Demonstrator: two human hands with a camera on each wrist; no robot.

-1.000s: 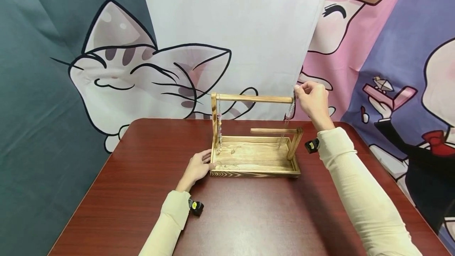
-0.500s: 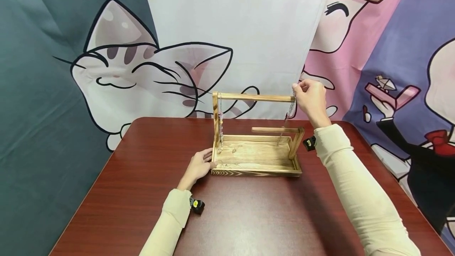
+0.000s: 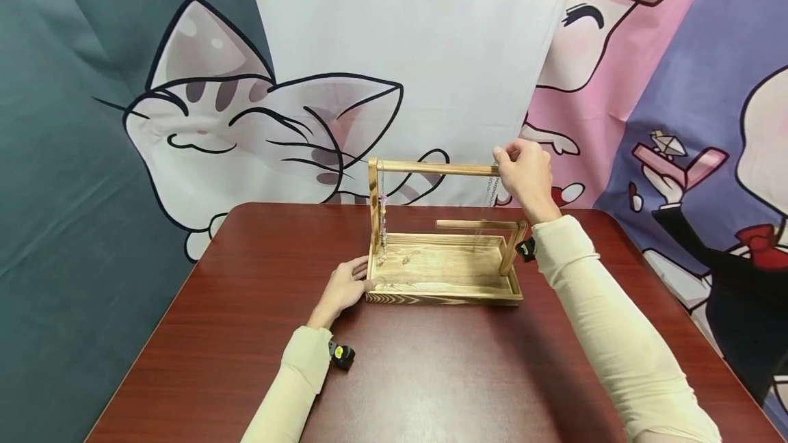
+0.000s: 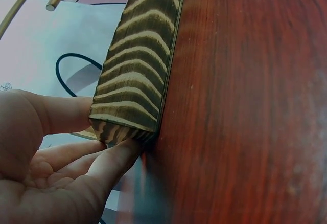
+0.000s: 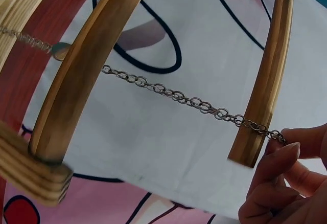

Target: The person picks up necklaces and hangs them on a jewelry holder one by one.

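A wooden jewelry stand (image 3: pixel 443 299) has a tray base, a long upper bar (image 3: pixel 437 169) and a shorter lower bar (image 3: pixel 470 225). My left hand (image 3: pixel 343 288) grips the tray's left end near the front corner, thumb on one side and fingers on the other in the left wrist view. Beside the upper bar's free right end, my right hand (image 3: pixel 526 168) pinches a silver chain necklace (image 5: pixel 168 92) between thumb and fingertips. The chain crosses the bar near that end and hangs down past the lower bar. A round disc (image 5: pixel 61 51) shows farther along it.
A beaded necklace (image 3: pixel 382 217) hangs at the upper bar's left end. Small gold-coloured jewelry pieces (image 3: pixel 406 259) lie in the tray. The stand rests on a reddish-brown table (image 3: pixel 277 238), with a cartoon-printed cloth (image 3: pixel 431 53) behind it.
My right hand has moved left along the upper bar's free end, and the hanging chain has shifted left with it. The left hand keeps its grip on the tray.
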